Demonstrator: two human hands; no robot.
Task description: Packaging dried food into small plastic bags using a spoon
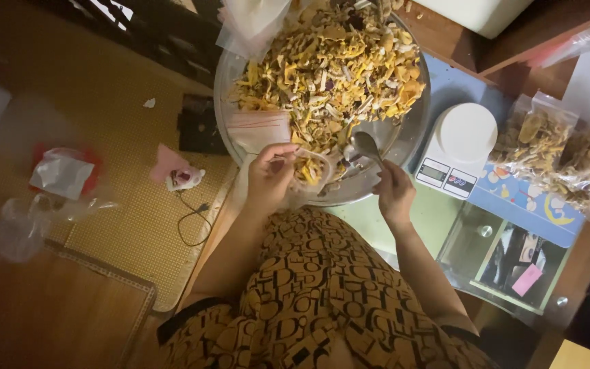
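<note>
A big round metal basin (404, 140) holds a heap of dried yellow and white pieces (329, 68). My left hand (269, 174) pinches open a small clear plastic bag (312, 167) at the basin's near rim; some dried pieces sit inside it. My right hand (394, 191) grips the handle of a metal spoon (365, 145), whose bowl hovers just right of the bag's mouth. More empty clear bags (259, 130) lie on the basin's left side.
A small white kitchen scale (457, 147) stands right of the basin on a glass-topped table. Filled clear bags (568, 154) lie at the far right. On the woven floor mat at left are crumpled plastic bags (63, 174), a pink item and a black cable.
</note>
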